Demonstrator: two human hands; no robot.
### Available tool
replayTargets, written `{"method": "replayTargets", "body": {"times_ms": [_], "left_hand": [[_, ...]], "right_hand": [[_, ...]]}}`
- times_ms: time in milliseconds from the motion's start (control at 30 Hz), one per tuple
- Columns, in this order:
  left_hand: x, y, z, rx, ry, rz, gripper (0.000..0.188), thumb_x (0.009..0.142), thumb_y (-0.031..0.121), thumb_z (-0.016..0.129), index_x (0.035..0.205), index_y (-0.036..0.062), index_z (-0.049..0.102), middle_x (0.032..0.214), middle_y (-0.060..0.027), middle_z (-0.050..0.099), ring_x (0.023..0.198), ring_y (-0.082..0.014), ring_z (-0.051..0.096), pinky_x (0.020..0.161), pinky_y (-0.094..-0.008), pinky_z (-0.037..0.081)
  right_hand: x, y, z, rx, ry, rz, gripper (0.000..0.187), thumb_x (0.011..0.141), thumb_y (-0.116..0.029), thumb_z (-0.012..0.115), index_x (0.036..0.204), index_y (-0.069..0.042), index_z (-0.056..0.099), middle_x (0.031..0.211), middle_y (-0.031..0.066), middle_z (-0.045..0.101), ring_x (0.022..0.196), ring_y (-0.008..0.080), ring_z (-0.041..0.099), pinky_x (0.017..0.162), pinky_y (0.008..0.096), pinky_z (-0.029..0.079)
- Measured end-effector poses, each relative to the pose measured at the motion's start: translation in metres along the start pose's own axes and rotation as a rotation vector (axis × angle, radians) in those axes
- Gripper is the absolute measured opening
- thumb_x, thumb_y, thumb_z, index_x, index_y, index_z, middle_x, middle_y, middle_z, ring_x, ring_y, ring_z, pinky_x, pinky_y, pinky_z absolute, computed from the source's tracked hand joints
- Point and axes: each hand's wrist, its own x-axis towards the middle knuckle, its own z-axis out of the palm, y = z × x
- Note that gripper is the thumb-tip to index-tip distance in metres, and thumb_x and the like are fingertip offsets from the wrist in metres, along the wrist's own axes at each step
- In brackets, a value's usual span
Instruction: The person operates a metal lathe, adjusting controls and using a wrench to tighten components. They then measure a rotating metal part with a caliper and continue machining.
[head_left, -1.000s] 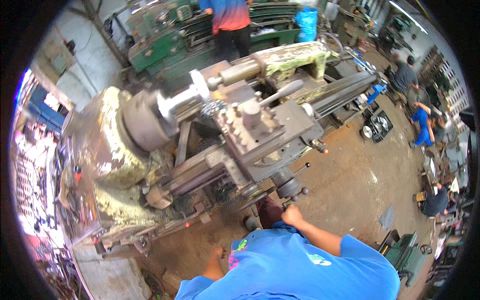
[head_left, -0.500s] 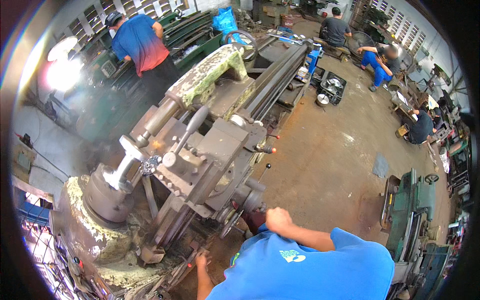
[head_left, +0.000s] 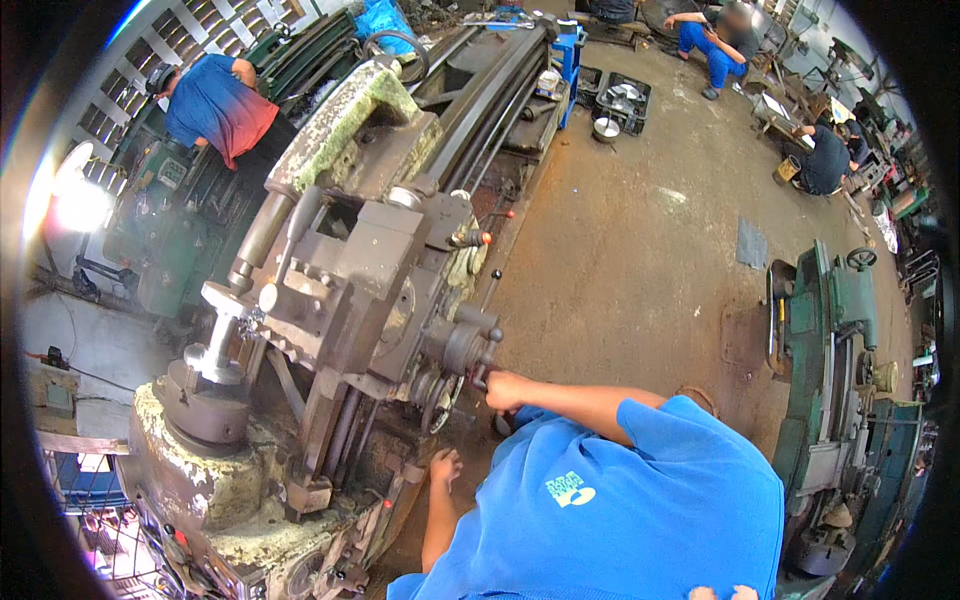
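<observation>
My right hand is closed around a crank handle on the carriage of a big worn lathe. Below the carriage handwheel, my left hand is held in the air with fingers loosely bent and apart, touching nothing I can see. A lever with a red knob is to the left of it. The lathe chuck holds a shiny flanged metal workpiece. Metal chips cling near the tool post, beside the workpiece.
A green machine stands at right. Behind the lathe, a co-worker in a blue and red shirt bends over another machine, near a bright lamp. Several people sit or crouch farther off. A black crate and a pan are on the floor.
The whole view has shifted, so the lathe appears farther up and left. My left hand has come away from beside the red-knobbed lever, to the right. My right hand stays by the crank.
</observation>
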Motion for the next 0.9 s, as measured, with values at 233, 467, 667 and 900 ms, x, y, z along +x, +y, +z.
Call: {"method": "replayTargets", "body": {"times_ms": [233,467,667,900], "left_hand": [[-0.041,-0.046,0.025,-0.145,0.045,0.046,0.043,0.093,0.02,0.063,0.131,0.004,0.052,0.105,-0.0101,0.067,0.075,-0.0176,0.065,0.062,-0.0336,0.052],[-0.084,-0.203,0.0,0.035,0.118,-0.282,0.036,0.092,0.035,0.062,0.1,0.0006,0.07,0.084,-0.0157,0.071,0.068,-0.0289,0.069,0.056,-0.046,0.053],[-0.117,-0.217,-0.013,0.586,0.432,-0.097,0.047,0.088,0.042,0.055,0.109,0.0033,0.069,0.113,-0.0225,0.066,0.099,-0.0409,0.065,0.085,-0.0463,0.052],[-0.232,-0.111,-0.078,0.19,1.159,0.147,0.036,0.083,0.028,0.065,0.11,0.005,0.068,0.109,-0.0226,0.067,0.105,-0.0381,0.063,0.092,-0.0442,0.05]], "right_hand": [[0.012,0.011,0.009,0.055,0.032,-0.061,0.041,0.09,-0.03,0.06,0.065,0.002,0.067,0.06,0.0116,0.067,0.05,0.0222,0.065,0.053,0.0397,0.052],[0.005,0.07,-0.002,-0.02,-0.077,-0.234,0.045,0.082,-0.046,0.073,0.081,-0.001,0.069,0.061,0.0054,0.062,0.05,0.0146,0.056,0.05,0.0321,0.045],[-0.055,0.261,-0.015,0.222,0.028,0.063,0.024,0.087,-0.019,0.069,0.074,-0.001,0.061,0.056,0.0055,0.056,0.046,0.0157,0.052,0.043,0.0313,0.04],[-0.114,0.412,-0.017,0.428,0.131,0.47,0.023,0.088,-0.018,0.067,0.072,-0.003,0.06,0.057,0.0062,0.055,0.046,0.0181,0.052,0.042,0.0328,0.04]]}}
